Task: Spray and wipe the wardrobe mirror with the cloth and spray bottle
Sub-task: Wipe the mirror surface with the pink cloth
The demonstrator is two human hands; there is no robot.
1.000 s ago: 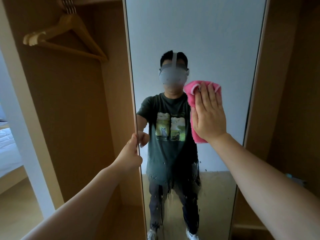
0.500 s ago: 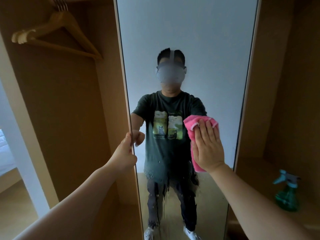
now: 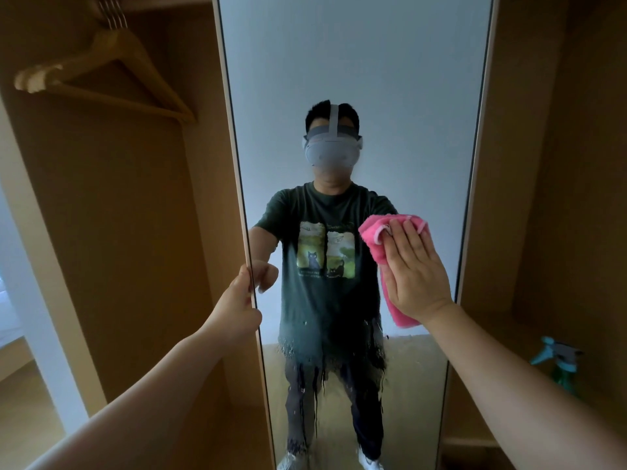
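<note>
Fingers (image 3: 409, 239) of right hand (image 3: 417, 276) lie straight, pressing pink cloth (image 3: 373, 239) flat to mirror (image 3: 356, 62) near its right edge (left hand (image 3: 237, 303) grips left edge); overlapping downward strokes into the drips (image 3: 322, 364) look best.

Our right hand (image 3: 415, 266) lies flat on the pink cloth (image 3: 376, 239) against the mirror (image 3: 356, 79). Above its fingertips the glass runs open to the top of view, and left of them it runs open across to the far edge. Just right of the fingers the mirror's pale frame (image 3: 481, 164) closes the way. Below the wrist, spray droplets and runs (image 3: 332, 361) cover the glass. Our left hand (image 3: 237, 300) grips the mirror's left edge. Left of its fingers the wardrobe compartment stands open, with wooden hangers (image 3: 101, 72) high up. A green spray bottle (image 3: 561, 354) stands on the shelf (image 3: 509, 337), right of our right forearm.
</note>
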